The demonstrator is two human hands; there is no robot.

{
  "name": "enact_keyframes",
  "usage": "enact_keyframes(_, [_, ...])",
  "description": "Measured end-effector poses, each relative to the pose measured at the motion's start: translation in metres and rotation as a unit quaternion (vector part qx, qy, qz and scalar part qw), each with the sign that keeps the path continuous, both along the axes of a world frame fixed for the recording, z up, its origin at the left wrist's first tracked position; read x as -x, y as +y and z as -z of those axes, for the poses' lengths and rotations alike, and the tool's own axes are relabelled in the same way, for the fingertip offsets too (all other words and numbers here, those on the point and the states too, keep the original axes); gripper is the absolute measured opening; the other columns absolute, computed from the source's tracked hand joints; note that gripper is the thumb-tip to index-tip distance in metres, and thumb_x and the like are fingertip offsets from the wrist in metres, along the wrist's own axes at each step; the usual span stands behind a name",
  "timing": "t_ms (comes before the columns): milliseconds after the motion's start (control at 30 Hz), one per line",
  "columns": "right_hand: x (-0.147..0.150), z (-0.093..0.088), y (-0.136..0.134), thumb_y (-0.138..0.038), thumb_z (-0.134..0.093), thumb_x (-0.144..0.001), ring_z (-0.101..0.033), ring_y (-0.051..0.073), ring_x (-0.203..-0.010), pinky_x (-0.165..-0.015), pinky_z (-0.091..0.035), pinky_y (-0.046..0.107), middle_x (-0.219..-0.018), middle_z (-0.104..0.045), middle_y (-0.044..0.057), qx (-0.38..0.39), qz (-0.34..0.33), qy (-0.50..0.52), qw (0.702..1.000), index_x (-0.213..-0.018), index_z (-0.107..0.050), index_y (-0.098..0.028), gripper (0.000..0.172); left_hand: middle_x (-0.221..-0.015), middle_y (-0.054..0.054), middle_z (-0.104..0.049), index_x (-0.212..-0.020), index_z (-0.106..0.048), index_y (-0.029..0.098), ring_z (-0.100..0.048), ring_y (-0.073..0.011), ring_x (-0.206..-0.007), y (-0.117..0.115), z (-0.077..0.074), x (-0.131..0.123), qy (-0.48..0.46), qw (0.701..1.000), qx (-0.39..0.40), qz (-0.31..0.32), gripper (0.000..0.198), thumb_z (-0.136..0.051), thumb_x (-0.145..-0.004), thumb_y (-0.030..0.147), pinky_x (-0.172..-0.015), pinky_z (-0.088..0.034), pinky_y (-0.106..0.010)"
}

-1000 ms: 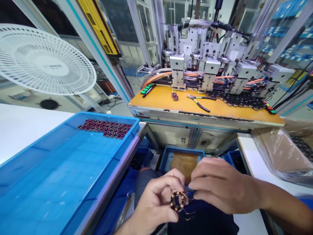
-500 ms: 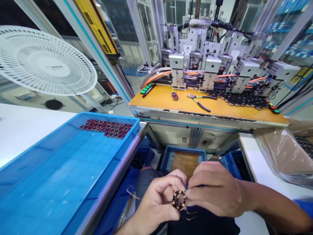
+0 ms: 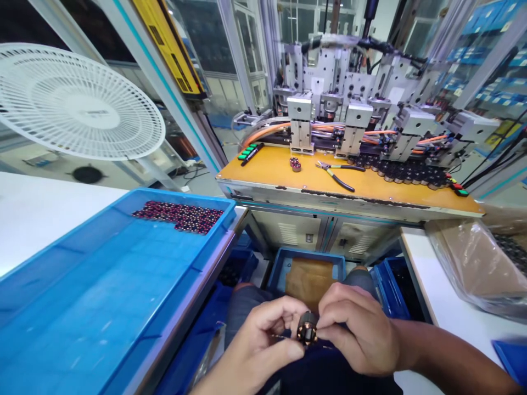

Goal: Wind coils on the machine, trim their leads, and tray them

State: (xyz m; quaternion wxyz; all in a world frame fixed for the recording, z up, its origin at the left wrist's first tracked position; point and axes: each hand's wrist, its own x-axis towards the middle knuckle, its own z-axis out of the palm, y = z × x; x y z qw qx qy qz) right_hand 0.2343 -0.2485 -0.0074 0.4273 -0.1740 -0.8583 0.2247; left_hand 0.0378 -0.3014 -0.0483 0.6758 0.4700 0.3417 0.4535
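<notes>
the left hand (image 3: 263,336) grips a copper-wound ring (image 3: 307,328) between thumb and fingers, near six o'clock in view. the right hand (image 3: 359,328), fingers curled, meets its three o'clock side; whether they pinch it, i cannot tell. farther out, a blue tray (image 3: 105,296) lies toward nine, pliers (image 3: 343,182) just past twelve.

White fan (image 3: 94,113) at left, plastic-covered cardboard (image 3: 473,249) on white table (image 3: 447,299) at right.
</notes>
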Motion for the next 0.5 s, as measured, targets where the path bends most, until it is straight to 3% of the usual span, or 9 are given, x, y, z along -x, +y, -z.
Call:
enact_keyframes(167, [0.003, 0.001, -0.006, -0.019, -0.048, -0.102, -0.060, 0.010, -0.067, -0.066, -0.049, 0.021, -0.074, -0.062, 0.001, -0.018, 0.066, -0.004, 0.998, -0.089, -0.058, -0.017, 0.016, -0.080, -0.001, -0.070, -0.105, -0.071, 0.023, -0.067, -0.0115, -0.068, -0.005, -0.001, -0.005, -0.050, 0.996, 0.009, -0.068, 0.017, -0.069, -0.088, 0.024, -0.062, -0.051, -0.021])
enact_keyframes(333, [0.003, 0.003, -0.008, -0.011, -0.049, -0.098, -0.060, 0.009, -0.067, -0.064, -0.049, 0.020, -0.074, -0.062, 0.001, 0.007, 0.074, -0.019, 0.997, -0.087, -0.058, -0.017, 0.015, -0.113, -0.003, -0.063, -0.096, -0.075, 0.023, -0.069, -0.0116, -0.083, 0.002, -0.002, -0.009, -0.177, 0.982, -0.050, -0.050, 0.021, -0.079, -0.077, 0.013, -0.074, -0.055, -0.024])
enact_keyframes(500, [0.000, -0.001, -0.005, -0.014, -0.048, -0.100, -0.061, 0.011, -0.067, -0.061, -0.051, 0.021, -0.073, -0.061, 0.002, -0.022, 0.031, -0.038, 0.999, -0.092, -0.056, -0.017, 0.012, -0.099, -0.001, -0.072, -0.086, -0.072, 0.021, -0.068, -0.0177, -0.105, 0.005, 0.001, -0.013, -0.327, 0.943, -0.056, -0.036, 0.026, -0.088, -0.067, 0.014, -0.094, -0.050, -0.032])
